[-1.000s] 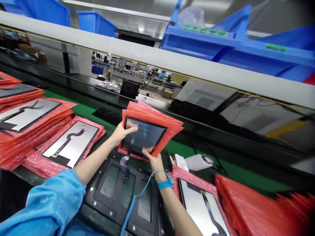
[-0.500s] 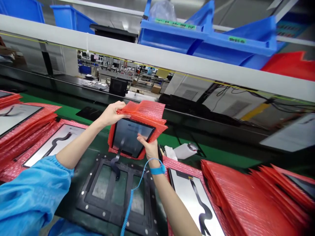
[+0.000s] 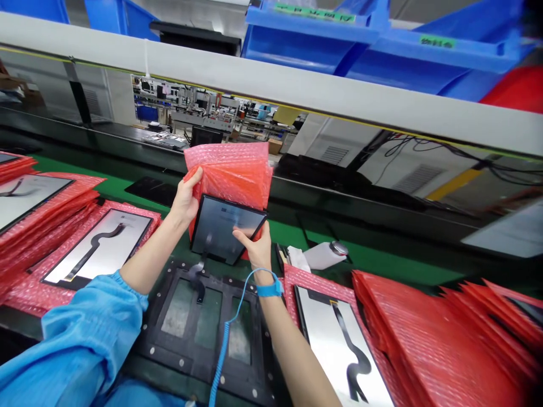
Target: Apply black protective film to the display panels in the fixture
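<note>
My left hand [image 3: 189,195] is closed on the upper left edge of a red bubble-wrap bag [image 3: 237,175]. In front of the bag stands a dark display panel [image 3: 220,229], tilted, its flat ribbon cable [image 3: 197,280] hanging from the lower edge. My right hand [image 3: 258,243] grips the panel's right side, thumb across its face; its other fingers are hidden behind. A blue wrist strap [image 3: 269,289] with a coiled cord [image 3: 220,362] is on my right wrist. Below the panel lies a black frame fixture [image 3: 190,350] with rectangular openings.
To the left, a display panel [image 3: 131,226] with a ribbon cable lies on red bubble bags [image 3: 25,294]. At right are another panel [image 3: 322,339], stacked red bags [image 3: 432,333] and a white bottle [image 3: 324,255]. A shelf with blue bins [image 3: 297,48] crosses above.
My left hand has moved down and left along the bag, whose top now stands up higher behind the panel. More of the panel's top edge shows, outside the bag. My right hand keeps its grip.
</note>
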Motion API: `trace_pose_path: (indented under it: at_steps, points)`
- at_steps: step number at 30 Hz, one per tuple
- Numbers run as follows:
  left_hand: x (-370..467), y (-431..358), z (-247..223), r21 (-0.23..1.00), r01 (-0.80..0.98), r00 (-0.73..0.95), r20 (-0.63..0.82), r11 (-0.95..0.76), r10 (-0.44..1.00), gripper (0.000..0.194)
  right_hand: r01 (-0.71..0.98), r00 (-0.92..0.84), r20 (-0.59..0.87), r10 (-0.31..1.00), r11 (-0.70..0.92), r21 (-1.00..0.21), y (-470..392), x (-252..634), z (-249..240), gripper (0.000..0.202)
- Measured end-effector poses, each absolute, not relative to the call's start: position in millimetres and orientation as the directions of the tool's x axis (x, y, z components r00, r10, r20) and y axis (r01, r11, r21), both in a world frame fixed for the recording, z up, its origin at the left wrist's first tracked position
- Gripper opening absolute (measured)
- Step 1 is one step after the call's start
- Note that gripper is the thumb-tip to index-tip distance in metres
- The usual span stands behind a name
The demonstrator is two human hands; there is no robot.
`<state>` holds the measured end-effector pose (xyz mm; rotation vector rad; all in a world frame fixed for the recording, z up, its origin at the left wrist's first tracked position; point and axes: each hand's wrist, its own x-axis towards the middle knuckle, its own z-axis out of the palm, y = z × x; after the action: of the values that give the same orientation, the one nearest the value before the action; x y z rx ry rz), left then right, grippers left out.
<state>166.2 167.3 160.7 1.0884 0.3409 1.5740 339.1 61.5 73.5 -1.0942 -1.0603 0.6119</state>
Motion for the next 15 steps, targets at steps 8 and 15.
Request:
trace_pose_path:
  at_steps: [8, 15]
  points:
    - [131.5, 163.5, 194.1, 0.834, -0.263, 0.424, 0.551, -0.484, 0.719, 0.048, 0.089, 0.366, 0.371, 0.854, 0.364, -0.927, 63.6, 333.9, 78.6, 0.069]
    - [175.1, 151.8, 259.9, 0.682, -0.197, 0.057, 0.725, -0.705, 0.686, 0.039, 0.094, 0.399, 0.37, 0.839, 0.364, -0.927, 67.3, 329.1, 72.6, 0.091]
